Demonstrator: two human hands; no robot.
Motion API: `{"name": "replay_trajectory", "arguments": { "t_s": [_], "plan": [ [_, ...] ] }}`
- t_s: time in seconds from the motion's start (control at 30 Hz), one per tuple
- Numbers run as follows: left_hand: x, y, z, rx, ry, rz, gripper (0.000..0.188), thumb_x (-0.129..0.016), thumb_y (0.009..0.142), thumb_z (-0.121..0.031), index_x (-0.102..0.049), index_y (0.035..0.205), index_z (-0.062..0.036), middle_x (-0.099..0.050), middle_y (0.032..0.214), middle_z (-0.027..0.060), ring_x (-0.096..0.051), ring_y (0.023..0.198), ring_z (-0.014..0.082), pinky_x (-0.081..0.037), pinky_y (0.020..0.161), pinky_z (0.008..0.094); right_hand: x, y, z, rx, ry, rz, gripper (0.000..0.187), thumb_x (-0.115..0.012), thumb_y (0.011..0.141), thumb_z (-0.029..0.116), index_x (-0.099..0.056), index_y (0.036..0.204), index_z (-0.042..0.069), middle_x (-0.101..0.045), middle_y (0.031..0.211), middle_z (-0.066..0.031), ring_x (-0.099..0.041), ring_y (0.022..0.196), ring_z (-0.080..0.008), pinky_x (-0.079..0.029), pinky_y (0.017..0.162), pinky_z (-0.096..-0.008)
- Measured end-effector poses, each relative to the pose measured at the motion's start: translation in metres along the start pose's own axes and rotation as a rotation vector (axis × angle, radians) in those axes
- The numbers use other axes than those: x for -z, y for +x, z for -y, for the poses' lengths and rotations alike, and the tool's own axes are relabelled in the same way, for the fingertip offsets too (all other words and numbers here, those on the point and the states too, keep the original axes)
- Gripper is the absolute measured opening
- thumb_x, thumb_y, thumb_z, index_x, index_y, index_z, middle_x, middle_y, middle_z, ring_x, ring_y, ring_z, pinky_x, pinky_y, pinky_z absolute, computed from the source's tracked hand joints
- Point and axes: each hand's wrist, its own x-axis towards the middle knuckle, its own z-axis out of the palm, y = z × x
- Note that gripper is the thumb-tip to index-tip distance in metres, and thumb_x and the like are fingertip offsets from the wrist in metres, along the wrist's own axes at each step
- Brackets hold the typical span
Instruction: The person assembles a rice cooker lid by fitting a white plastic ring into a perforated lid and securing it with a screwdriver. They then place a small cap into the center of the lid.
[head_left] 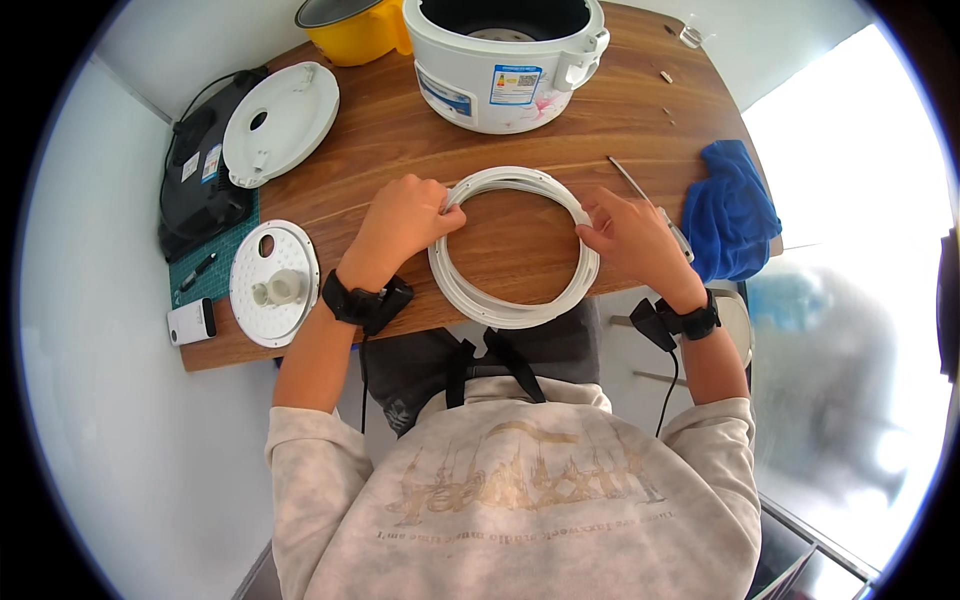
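A white plastic ring (510,316), with what looks like a second thin rim along its inner edge, rests at the front of the wooden table, its near side reaching the table edge. My left hand (405,222) pinches its upper left side between thumb and curled fingers. On the opposite side, my right hand (637,238) grips the upper right of the same ring, thumb on the inside. A screwdriver (629,178) lies just beyond my right hand, its handle partly hidden by that hand.
A white rice cooker body (480,95) stands at the back, beside a yellow pot (355,38). Leftward lie a white lid (290,130), a perforated round plate (292,243), a black appliance (200,220), a green mat (228,250), a pen (198,273) and a small white device (188,324). A blue cloth (730,215) lies right.
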Motion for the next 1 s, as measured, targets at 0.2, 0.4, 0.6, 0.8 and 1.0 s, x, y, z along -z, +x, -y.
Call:
{"name": "replay_trajectory", "arguments": {
  "t_s": [0.2, 0.4, 0.6, 0.8, 1.0],
  "plan": [
    [0.008, -0.003, -0.006, 0.053, -0.036, 0.053, 0.026, -0.071, 0.079, -0.02, -0.069, 0.066, 0.0019, -0.061, 0.06, 0.0234, -0.062, 0.056, 0.0406, -0.054, 0.058, 0.0452, 0.0, 0.004, -0.003, -0.045, 0.075, 0.006, 0.021, -0.074, 0.088, 0.015, -0.071, 0.104, 0.002, -0.075, 0.076, -0.0122, -0.071, 0.066, -0.0265, -0.055, 0.068, -0.0356],
    [0.006, -0.005, -0.005, 0.084, -0.109, 0.041, 0.026, -0.071, 0.079, -0.021, -0.069, 0.065, 0.0018, -0.062, 0.061, 0.0242, -0.063, 0.056, 0.0418, -0.055, 0.059, 0.0451, -0.003, 0.018, 0.016, -0.031, 0.154, -0.001, 0.019, -0.07, 0.084, 0.01, -0.074, 0.1, 0.0, -0.074, 0.079, -0.014, -0.071, 0.068, -0.0281, -0.056, 0.069, -0.037],
    [0.007, -0.004, -0.008, 0.094, -0.101, 0.072, 0.033, -0.071, 0.086, -0.019, -0.062, 0.063, 0.0024, -0.061, 0.054, 0.0182, -0.065, 0.045, 0.0256, -0.054, 0.053, 0.0346, -0.02, 0.016, 0.023, 0.042, -0.111, -0.115, 0.018, -0.068, 0.087, 0.014, -0.076, 0.098, 0.001, -0.073, 0.084, -0.0184, -0.069, 0.079, -0.0387, -0.056, 0.074, -0.0457],
    [0.006, -0.005, -0.005, 0.107, -0.151, 0.076, 0.031, -0.071, 0.084, -0.02, -0.064, 0.063, 0.0016, -0.062, 0.056, 0.0194, -0.065, 0.048, 0.0299, -0.054, 0.054, 0.0369, -0.009, -0.009, 0.023, 0.078, -0.02, -0.149, 0.03, -0.073, 0.092, 0.022, -0.074, 0.116, 0.004, -0.068, 0.112, -0.0187, -0.068, 0.096, -0.039, -0.056, 0.085, -0.0452],
    [0.005, -0.008, -0.004, 0.125, -0.159, 0.057, 0.027, -0.071, 0.08, -0.022, -0.068, 0.065, 0.0009, -0.062, 0.06, 0.0221, -0.062, 0.055, 0.039, -0.054, 0.058, 0.0439, 0.016, -0.052, 0.039, -0.058, 0.135, -0.005, 0.038, -0.081, 0.087, 0.021, -0.072, 0.122, 0.009, -0.067, 0.117, -0.0119, -0.07, 0.094, -0.033, -0.056, 0.084, -0.0406]
  ]
}}
